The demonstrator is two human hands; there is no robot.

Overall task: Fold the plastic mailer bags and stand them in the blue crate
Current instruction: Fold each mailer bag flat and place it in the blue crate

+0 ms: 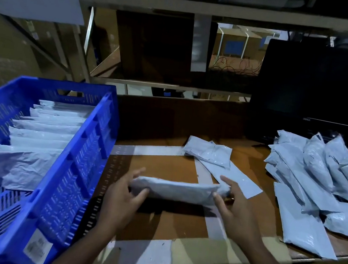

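Folded mailer bag (175, 190) held just above the table (163, 166), long axis left-right, left hand (123, 194) and right hand (233, 209) each pinching an end; blue crate (91, 142) just beside the left hand, nearer that side

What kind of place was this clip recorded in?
Probably a warehouse packing station: a heap of filled grey mailer bags on the cardboard-covered bench, strapped cartons behind metal racking, and a blue crate of folded bags.
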